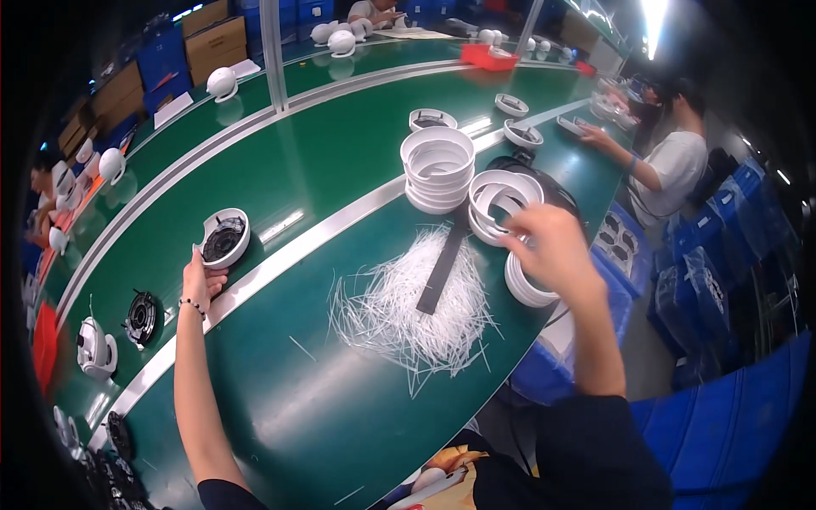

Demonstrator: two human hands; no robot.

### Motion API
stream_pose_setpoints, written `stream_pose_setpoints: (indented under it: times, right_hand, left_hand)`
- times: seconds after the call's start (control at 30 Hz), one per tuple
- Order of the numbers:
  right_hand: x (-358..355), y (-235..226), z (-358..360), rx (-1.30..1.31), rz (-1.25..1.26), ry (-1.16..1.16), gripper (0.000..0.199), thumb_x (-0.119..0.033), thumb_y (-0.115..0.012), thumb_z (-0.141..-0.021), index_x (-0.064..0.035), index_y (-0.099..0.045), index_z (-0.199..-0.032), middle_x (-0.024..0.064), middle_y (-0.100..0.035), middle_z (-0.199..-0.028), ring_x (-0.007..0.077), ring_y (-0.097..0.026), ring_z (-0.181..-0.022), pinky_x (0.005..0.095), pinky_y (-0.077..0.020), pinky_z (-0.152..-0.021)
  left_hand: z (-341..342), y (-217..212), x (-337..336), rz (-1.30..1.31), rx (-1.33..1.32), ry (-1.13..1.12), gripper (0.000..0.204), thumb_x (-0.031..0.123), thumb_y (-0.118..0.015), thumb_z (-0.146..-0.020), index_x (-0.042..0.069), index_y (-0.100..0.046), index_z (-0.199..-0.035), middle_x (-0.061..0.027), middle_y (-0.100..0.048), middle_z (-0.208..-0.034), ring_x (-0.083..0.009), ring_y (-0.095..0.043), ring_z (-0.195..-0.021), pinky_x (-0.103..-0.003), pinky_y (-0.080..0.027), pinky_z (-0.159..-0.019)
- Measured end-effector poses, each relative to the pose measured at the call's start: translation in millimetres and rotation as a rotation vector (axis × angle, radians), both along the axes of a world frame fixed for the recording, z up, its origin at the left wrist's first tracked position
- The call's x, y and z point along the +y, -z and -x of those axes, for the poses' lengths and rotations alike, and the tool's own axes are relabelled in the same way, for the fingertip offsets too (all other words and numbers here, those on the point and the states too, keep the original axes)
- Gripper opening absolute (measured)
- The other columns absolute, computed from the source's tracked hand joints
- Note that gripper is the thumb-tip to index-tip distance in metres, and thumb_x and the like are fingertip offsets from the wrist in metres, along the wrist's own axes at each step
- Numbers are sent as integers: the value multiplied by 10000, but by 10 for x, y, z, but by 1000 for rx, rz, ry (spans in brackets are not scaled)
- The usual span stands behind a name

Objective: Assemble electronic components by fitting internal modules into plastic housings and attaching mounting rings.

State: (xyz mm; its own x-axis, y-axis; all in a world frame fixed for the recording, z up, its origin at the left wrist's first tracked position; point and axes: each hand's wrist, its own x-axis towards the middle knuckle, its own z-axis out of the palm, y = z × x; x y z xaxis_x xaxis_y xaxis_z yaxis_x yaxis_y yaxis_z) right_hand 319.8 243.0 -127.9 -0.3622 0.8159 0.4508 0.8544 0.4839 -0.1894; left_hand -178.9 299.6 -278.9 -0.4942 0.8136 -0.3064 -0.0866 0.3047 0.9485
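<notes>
On the left, my left hand (204,282) grips the lower edge of a white round housing (246,246) with a black ribbed disc (223,241) inside it, over the conveyor's near metal edge. At the right of the worktable, my right hand (544,242) hangs above stacked white rings (529,287), thumb and forefinger bent and apart, with nothing visible between them. Just beyond its fingertips, a second group of white rings (486,223) leans at a tilt. To their left rises a taller stack of white rings (438,174).
A heap of thin white strips (416,314) lies mid-table, a flat black bar (444,268) across it. A black round part (142,319) rests on the green belt (340,144). Several white housings stand farther along. A co-worker (676,161) sits at right, near blue crates (705,229).
</notes>
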Motion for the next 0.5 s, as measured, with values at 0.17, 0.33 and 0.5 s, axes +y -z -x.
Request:
stream_pose_setpoints:
  times: [0.17,0.33,0.5]
  right_hand:
    - [-212,255,-780,-198,-153,166,219,-72,-670,-595,-23,-592,-794,115,-542,-799,287,-509,-795,358,-420,-711]
    - [121,258,-1036,-119,-27,340,181,-87,-649,-648,-20,-598,-808,125,-550,-791,295,-540,-774,356,-430,-677]
    - [250,348,-1211,-154,-21,347,79,-97,-605,-678,-22,-601,-702,136,-542,-652,296,-544,-641,369,-425,-598]
  left_hand:
    - [-763,-951,-463,-310,695,-35,453,377,-379,-878,16,-420,-1149,-61,-493,-535,-125,-468,-416,-219,-390,-425]
    - [-1922,-2060,-1907,-1030,534,418,223,158,-401,-887,-21,-483,-990,-40,-463,-622,-141,-457,-540,-250,-402,-623]
    - [-2037,-2037,-2109,-1418,-249,785,53,110,-524,-815,118,-487,-778,4,-560,-843,-149,-539,-803,-364,-497,-649]
